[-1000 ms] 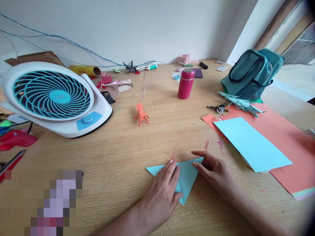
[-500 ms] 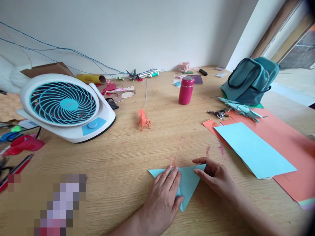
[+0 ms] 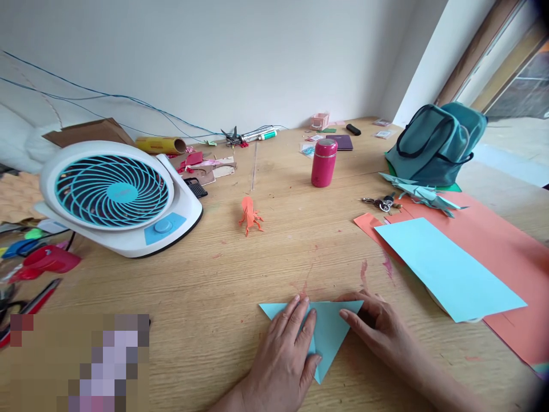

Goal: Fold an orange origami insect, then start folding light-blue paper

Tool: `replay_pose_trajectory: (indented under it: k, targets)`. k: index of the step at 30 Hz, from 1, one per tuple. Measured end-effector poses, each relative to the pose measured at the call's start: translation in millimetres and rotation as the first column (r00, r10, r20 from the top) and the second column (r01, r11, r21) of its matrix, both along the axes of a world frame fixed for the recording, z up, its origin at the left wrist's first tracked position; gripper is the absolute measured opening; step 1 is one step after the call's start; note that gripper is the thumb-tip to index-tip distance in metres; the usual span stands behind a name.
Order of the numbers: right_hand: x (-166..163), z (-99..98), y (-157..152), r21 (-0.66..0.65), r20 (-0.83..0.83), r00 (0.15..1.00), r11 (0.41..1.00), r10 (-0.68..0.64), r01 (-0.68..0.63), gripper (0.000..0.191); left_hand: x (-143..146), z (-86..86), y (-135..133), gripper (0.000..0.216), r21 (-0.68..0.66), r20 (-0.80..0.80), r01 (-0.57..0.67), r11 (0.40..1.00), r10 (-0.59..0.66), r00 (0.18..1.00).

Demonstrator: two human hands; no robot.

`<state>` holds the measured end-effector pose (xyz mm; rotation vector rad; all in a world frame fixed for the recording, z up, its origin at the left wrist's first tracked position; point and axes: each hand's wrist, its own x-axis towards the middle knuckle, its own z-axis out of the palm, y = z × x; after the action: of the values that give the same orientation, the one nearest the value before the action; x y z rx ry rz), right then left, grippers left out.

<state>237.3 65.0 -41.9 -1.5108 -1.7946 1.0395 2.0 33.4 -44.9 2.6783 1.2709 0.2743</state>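
While you lean over the counter (image 3: pixel 206 297), one light-blue paper triangle (image 3: pixel 331 331) lies flat at its near edge, point toward you, and both of your hands are on it. Your left hand (image 3: pixel 285 355) rests palm down on the triangle's left half, its grip spread and flat, holding nothing. Your right hand (image 3: pixel 381 332) meets the triangle's right corner with thumb and forefinger. I cannot tell whether that grip pinches the corner or only presses it.

To the right lie two loose sheets, one light-blue sheet (image 3: pixel 446 269) on top of one orange sheet (image 3: pixel 497 240). There are two folded paper figures: an orange one (image 3: pixel 250 216) mid-counter and a teal one (image 3: pixel 422 193) by the one backpack (image 3: pixel 433 146). A bunch of keys (image 3: pixel 381 201) sits just left of the teal figure. One pink flask (image 3: pixel 323 162) stands upright farther back, and one white-and-teal fan (image 3: pixel 115 197) fills the left side. Nothing lies between your hands and the triangle.

A small pink box (image 3: pixel 320 121) sits by the wall, too far away to see what is in it. What is in the backpack is hidden.
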Motion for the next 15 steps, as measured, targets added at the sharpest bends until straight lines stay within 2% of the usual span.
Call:
replay_pose_trajectory:
  k: [5,9,12,15]
  targets:
    - [0,-4.8,-4,0.071,0.064,0.998,0.997,0.003,-0.008,0.040,-6,-18.1,3,0.062,0.087,-0.021,0.023,0.996,-0.021,1.000]
    - [0,-8.8,-6,0.124,0.082,0.996,0.991,0.030,-0.040,0.032,-11,-40.1,7,0.067,0.240,-0.026,0.034,0.970,-0.028,0.999]
    - [3,-13.6,-6,0.203,0.124,0.992,0.978,0.023,-0.048,0.028,-10,-51.6,7,0.056,0.369,0.016,0.021,0.929,-0.029,0.999]
    - [8,-20.3,-4,0.284,0.187,0.981,0.953,0.054,-0.106,0.023,-4,-60.5,7,0.036,0.517,0.132,-0.102,0.850,0.038,0.990]
